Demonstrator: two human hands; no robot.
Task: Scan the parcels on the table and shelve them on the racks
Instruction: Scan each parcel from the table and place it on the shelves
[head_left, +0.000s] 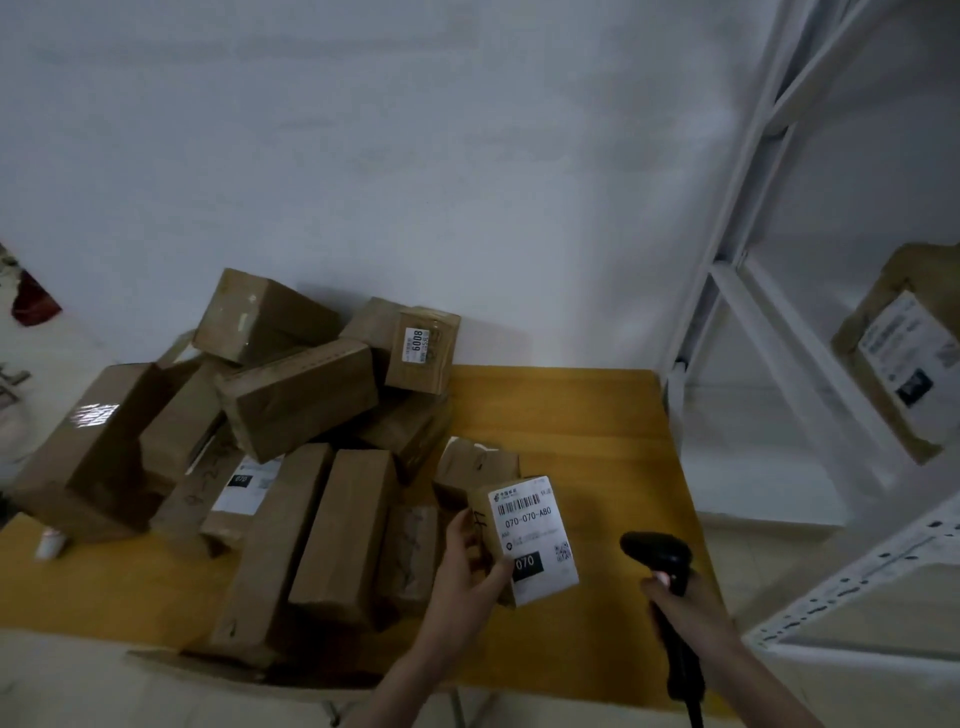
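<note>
**Hands: parcel and scanner held**

Our left hand (470, 564) grips the labelled parcel (524, 538) above the yellow table (597, 426); bare tabletop lies beyond. Our right hand (688, 605) clasps the scanner (660, 564), just right of the parcel. The white rack (769, 291) borders the table's right edge.

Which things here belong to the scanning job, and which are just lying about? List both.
Job: small labelled parcel in left hand; scanner in right hand; parcel pile on table; rack.
Lying about: small white cylinder; red item.
</note>
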